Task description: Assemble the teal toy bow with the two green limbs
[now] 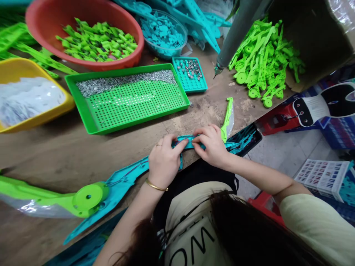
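Dark hair (246, 229) and a pale shirt (188, 218) closest to camera, just below the fingers. Left hand (165, 162) and right hand (213, 147) meet over a long blue shell (130, 171) at the near edge of the tabletop (91, 155). Fingers of both grasp it: left thumb on its face with the other fingers curled at the far edge, right fingertips pinched down just beside. Can't tell whether the right also grips a wire or other small bit; too small and partly covered.

Shell runs left of the fingers, a thin wire (126, 174) lying along it, to a green arm with a round disc (90, 197) resting over that end. Just right of the fingers, a smaller green piece (227, 120) stands out from the shell line; joint hidden behind the right hand.

Progress, my judgement: about midway. Disc end looks placed and the wire laid along the visible stretch; the middle, under the fingers, seems to be the step in hand. Shell is open-faced there, no cover seen, so closing and screwing probably remain. Screws (124, 84) lie in a green tray (138, 105) beyond the fingers, to the left; a screwdriver (235, 37) hangs beyond them to the right, touched by neither hand.
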Demonstrator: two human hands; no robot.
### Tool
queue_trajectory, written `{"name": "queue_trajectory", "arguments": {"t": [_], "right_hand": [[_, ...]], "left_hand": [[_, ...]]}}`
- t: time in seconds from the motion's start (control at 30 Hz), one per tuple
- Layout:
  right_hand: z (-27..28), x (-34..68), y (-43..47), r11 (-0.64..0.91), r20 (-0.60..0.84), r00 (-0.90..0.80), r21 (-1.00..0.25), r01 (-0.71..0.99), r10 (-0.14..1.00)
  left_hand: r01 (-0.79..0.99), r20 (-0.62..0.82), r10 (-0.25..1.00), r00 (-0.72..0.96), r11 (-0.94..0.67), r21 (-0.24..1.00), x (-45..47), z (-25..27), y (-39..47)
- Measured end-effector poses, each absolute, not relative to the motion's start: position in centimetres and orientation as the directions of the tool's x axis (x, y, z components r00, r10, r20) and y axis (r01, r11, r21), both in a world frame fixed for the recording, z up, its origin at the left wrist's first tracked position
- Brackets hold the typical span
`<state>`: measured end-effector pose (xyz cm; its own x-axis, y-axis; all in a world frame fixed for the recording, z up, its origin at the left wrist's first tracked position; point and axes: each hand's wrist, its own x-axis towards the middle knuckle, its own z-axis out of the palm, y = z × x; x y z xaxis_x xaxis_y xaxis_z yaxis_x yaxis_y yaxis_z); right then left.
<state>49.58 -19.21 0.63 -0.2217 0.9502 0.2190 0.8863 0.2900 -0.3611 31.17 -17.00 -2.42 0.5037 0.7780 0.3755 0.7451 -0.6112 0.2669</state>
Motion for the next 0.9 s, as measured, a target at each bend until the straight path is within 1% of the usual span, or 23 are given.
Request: {"name": "queue_trajectory", "arguments": {"t": [0.23,0.33,0.4,0.47,0.53,0.6,0.67,0.73,0.83,0.9], "right_hand": [[0.7,50.2,-20.1,0.418,0.241,-0.364,-0.240,0.876,0.900],[0.8,50.4,-20.7,0.437,0.236,-0.386,-0.234,0.868,0.892],[0.8,50.7,-20.9,0.418,0.248,-0.357,-0.269,0.868,0.901],[0.8,51.1,-20.9,0.369,0.273,-0.292,-0.297,0.881,0.917],[0.6,51.6,-20.8,0.327,0.289,-0.242,-0.297,0.897,0.926],[0.4,51.9,-20.7,0.325,0.288,-0.245,-0.276,0.905,0.926],[0.1,52.1,-20.6,0.356,0.300,-0.278,-0.246,0.901,0.912],[-0.2,52.0,-20.5,0.407,0.349,-0.323,-0.201,0.891,0.880],[-0.6,52.0,-20.5,0.497,0.426,-0.404,-0.130,0.858,0.810],[-0.6,52.2,-20.6,0.523,0.447,-0.431,-0.102,0.846,0.784]], "left_hand": [[0.738,0.379,0.772,0.510,-0.619,0.267,31.2,-2.2,-17.0],[0.738,0.382,0.770,0.512,-0.621,0.263,31.2,-2.1,-17.0],[0.736,0.387,0.766,0.513,-0.625,0.261,31.2,-2.1,-17.0],[0.733,0.398,0.760,0.513,-0.630,0.258,31.1,-2.2,-17.0],[0.724,0.410,0.746,0.525,-0.644,0.247,31.1,-2.1,-16.9],[0.709,0.407,0.721,0.561,-0.672,0.213,31.1,-2.0,-16.8],[0.694,0.394,0.695,0.601,-0.699,0.174,31.1,-1.9,-16.7],[0.686,0.386,0.685,0.618,-0.710,0.159,31.1,-1.8,-16.6],[0.681,0.395,0.685,0.613,-0.711,0.176,31.1,-1.9,-16.5],[0.676,0.402,0.682,0.610,-0.713,0.184,31.0,-1.9,-16.5]]}}
